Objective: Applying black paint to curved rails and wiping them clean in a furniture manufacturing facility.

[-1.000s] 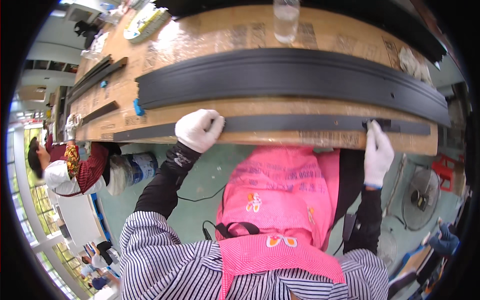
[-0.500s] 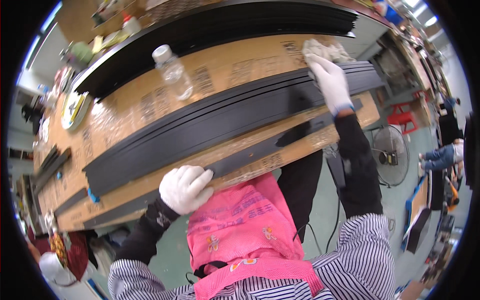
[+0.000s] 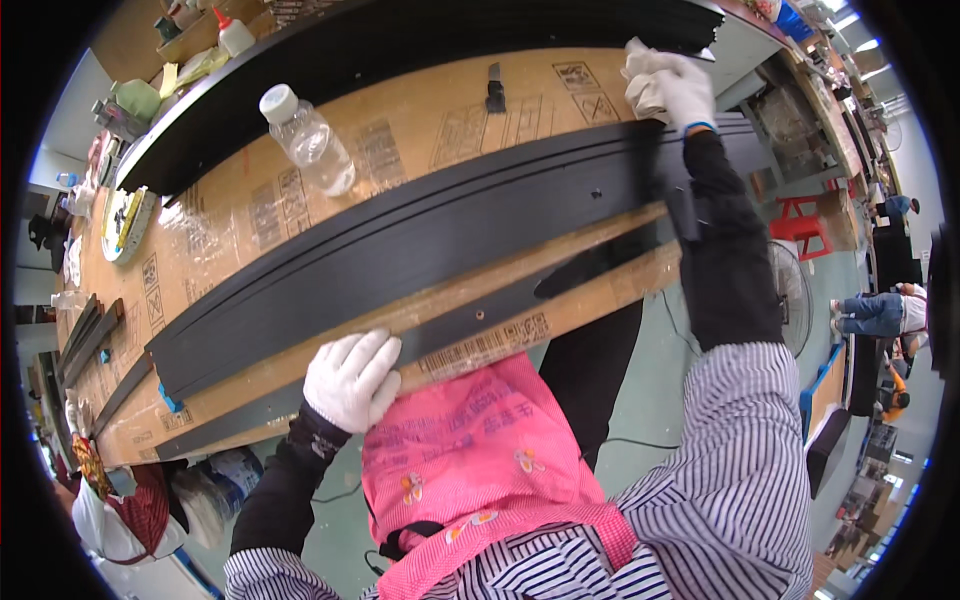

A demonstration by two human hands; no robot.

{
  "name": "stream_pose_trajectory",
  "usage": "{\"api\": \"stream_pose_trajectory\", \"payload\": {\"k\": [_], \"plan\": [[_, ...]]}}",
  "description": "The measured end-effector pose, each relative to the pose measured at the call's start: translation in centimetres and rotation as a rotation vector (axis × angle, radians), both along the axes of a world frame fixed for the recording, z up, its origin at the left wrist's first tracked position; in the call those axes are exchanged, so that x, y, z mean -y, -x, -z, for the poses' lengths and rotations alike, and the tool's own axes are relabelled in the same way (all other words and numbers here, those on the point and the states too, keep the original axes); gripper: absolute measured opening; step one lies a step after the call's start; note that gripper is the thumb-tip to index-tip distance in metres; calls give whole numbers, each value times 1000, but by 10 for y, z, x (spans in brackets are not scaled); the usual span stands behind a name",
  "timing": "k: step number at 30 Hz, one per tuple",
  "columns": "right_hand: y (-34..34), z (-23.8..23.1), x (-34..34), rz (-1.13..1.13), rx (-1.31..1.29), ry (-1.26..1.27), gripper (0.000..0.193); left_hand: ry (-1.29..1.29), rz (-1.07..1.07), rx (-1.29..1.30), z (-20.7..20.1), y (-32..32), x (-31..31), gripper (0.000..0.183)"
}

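My left hand (image 3: 353,380), in a white glove, rests at the near table edge. Its fingers lie slightly bent over a long dark strip (image 3: 440,328); the thumb is mostly hidden. Reaching to the far right, my gloved right hand (image 3: 688,95) is closed on a crumpled white cloth (image 3: 645,82), just beyond the black panels. Those long, smooth black panels (image 3: 400,235) lie across the cardboard-covered table (image 3: 225,235) between my hands. Below my right sleeve, part of the panels is hidden or in dark shadow.
A clear bottle with a white cap (image 3: 315,150) stands behind the panels. Near it lies what looks like a small black-handled blade (image 3: 495,90). A long black profile (image 3: 420,60) spans the far side. A white dish (image 3: 128,225), a red stool (image 3: 800,225) and other people are around.
My right hand, with the cloth, has moved farther out and slightly right, off the panels. My left hand stays at the near edge. The view has shifted slightly.
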State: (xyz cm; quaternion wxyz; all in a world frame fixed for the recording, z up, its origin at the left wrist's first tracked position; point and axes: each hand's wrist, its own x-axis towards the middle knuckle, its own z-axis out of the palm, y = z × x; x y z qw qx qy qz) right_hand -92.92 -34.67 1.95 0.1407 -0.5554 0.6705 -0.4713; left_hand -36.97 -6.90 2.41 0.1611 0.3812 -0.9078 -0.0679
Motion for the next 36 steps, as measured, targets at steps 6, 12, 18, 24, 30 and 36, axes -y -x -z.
{"api": "stream_pose_trajectory", "payload": {"k": [6,12,18,24,30,36], "plan": [[-60,-84,-172,-90,331,258,30,15,31,-44,0,3,2,37],[-145,-103,-281,-53,592,344,34,63,62,-97,2,6,3,36],[-277,-108,-331,-580,606,382,33,75,61,-85,7,9,1,40],[-348,-106,-369,-996,563,125,33,127,25,-52,31,4,5,48],[-298,-120,-335,-551,839,151,37,107,13,-52,28,-10,8,51],[-340,-43,-309,-460,-51,268,12,-12,4,-24,20,-4,3,55]]}}
